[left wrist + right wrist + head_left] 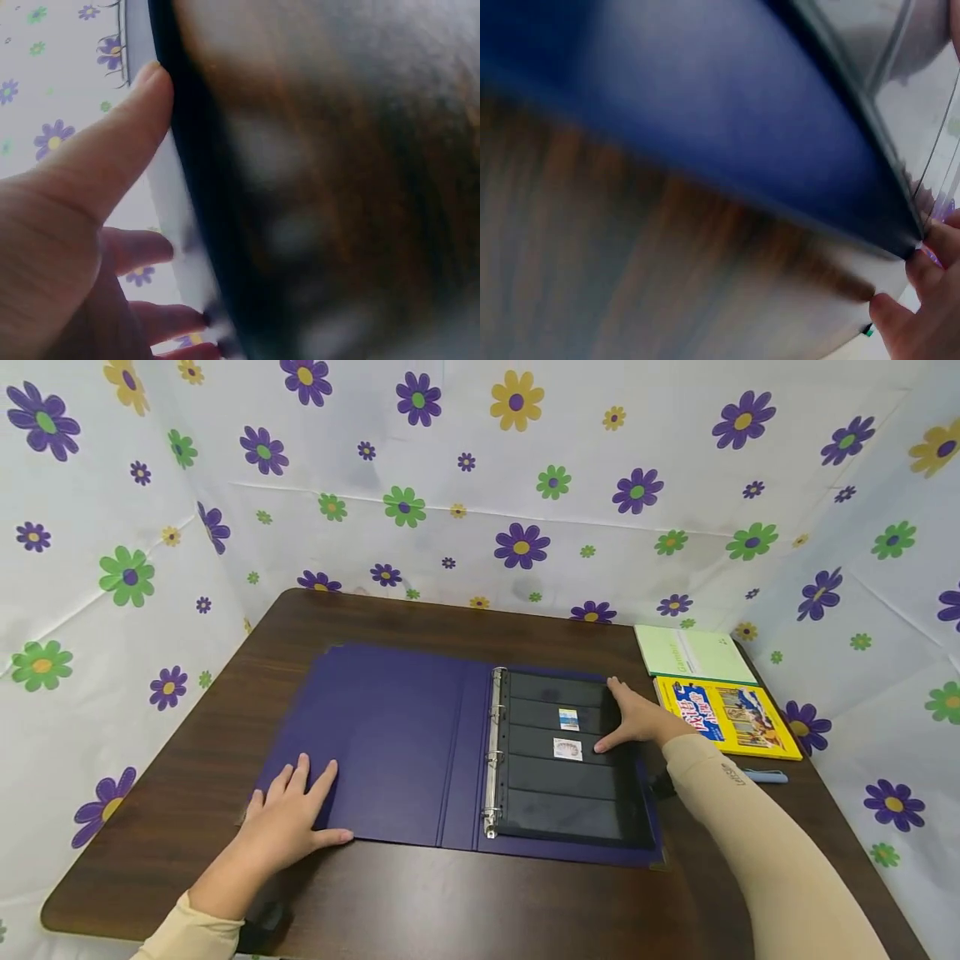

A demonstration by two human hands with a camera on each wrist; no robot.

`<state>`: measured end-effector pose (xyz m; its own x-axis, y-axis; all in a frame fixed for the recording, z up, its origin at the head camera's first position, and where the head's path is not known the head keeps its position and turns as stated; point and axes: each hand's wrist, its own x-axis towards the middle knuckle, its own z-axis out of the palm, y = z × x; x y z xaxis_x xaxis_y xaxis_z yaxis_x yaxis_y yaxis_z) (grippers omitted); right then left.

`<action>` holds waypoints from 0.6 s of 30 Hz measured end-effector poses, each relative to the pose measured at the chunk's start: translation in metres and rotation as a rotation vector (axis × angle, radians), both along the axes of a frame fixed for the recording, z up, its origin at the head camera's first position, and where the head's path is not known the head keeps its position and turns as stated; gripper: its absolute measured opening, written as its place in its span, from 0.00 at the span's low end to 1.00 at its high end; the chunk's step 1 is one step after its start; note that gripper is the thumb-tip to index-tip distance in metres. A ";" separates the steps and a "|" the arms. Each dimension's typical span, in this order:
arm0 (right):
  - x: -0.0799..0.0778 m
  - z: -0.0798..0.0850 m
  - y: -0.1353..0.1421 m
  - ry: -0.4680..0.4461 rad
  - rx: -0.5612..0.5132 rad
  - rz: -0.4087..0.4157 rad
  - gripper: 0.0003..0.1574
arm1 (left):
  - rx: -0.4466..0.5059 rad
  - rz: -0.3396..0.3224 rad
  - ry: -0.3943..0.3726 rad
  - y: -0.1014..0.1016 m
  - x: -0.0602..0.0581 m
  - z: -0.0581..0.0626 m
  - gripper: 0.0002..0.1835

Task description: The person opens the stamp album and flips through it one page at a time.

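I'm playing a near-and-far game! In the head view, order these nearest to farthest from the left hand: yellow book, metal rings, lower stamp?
1. Metal rings: right of the left hand.
2. Lower stamp: on the black page.
3. Yellow book: far right on the table.

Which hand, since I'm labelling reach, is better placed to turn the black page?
Probably the right hand: it's at the outer edge of the black page; the left hand is over the purple cover.

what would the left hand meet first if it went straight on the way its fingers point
Past the purple ring-binder cover beneath the left hand and the tabletop beyond, probably the flowered backdrop; exact depth is unclear.
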<state>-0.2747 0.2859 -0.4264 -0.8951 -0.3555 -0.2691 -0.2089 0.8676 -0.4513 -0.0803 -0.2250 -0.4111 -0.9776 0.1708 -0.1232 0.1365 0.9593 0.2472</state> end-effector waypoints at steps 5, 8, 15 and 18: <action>0.004 0.000 0.001 -0.018 0.032 -0.039 0.86 | -0.010 0.025 -0.056 0.005 -0.001 -0.004 0.55; 0.004 0.001 -0.002 0.002 0.033 -0.033 0.84 | -0.008 0.032 -0.072 0.006 -0.001 -0.004 0.55; 0.011 0.009 -0.002 0.099 -0.039 -0.061 0.80 | -0.007 0.039 -0.084 0.006 0.000 -0.003 0.56; 0.019 0.020 0.002 0.046 -0.243 -0.197 0.79 | 0.015 0.053 -0.091 0.006 -0.001 -0.002 0.56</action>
<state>-0.2557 0.2879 -0.4061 -0.9624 -0.2230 -0.1553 -0.0724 0.7610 -0.6447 -0.0816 -0.2194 -0.4133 -0.9701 0.1216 -0.2100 0.0618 0.9607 0.2707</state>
